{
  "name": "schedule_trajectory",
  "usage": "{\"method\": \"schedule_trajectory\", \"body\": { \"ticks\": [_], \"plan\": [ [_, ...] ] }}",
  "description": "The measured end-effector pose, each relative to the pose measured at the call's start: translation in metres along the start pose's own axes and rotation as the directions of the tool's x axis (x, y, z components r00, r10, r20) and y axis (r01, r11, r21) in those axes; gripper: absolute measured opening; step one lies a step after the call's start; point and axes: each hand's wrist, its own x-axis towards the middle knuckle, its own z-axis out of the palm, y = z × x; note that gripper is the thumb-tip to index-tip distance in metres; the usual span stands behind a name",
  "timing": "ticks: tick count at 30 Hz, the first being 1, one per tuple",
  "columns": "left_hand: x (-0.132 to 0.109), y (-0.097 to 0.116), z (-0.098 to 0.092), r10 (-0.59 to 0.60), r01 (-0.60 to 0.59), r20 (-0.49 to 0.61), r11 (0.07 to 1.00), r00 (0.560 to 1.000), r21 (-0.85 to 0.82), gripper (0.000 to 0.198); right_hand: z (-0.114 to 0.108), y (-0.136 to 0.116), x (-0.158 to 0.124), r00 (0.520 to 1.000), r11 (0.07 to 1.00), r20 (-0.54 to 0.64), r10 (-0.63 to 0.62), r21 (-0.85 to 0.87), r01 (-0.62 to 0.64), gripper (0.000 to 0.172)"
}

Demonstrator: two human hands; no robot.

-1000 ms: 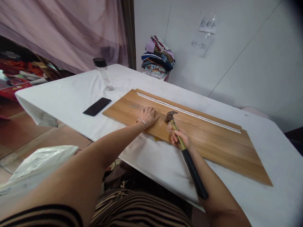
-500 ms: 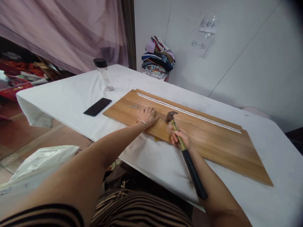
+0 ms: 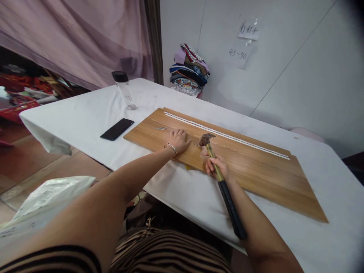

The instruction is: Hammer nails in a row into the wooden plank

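Note:
My right hand (image 3: 217, 165) is closed around the upper handle of a claw hammer (image 3: 227, 197). Its rusty head hangs over the front part of a wooden board (image 3: 264, 170), and the black grip slants back toward me. Flat on the board, with fingers stretched out, lies my left hand (image 3: 179, 141), a bracelet at its wrist. Just beyond that hand rests a small bunch of nails (image 3: 160, 128). Small dark spots mark the wood near the hammer head; I cannot make out what they are. A white strip (image 3: 227, 134) with markings runs along the board's far side.
The board lies on a table with a white cloth (image 3: 82, 117). Left of it are a black phone (image 3: 117, 129) and a clear bottle with a black lid (image 3: 125, 91). Folded clothes (image 3: 190, 70) are stacked behind the table. A white bag (image 3: 48, 197) is at lower left.
The hammer head has tilted very slightly. Otherwise both hands, the board and the nails stay where they were.

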Motion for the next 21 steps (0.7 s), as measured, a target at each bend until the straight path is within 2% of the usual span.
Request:
{"method": "schedule_trajectory", "body": {
  "ticks": [21],
  "plan": [
    [-0.0010, 0.0020, -0.0027, -0.005, 0.005, 0.014, 1.000, 1.000, -0.009, 0.041, 0.0025, -0.0033, -0.0005, 1.000, 0.999, 0.002, 0.029, -0.040, -0.029, 0.039]
  ]
}}
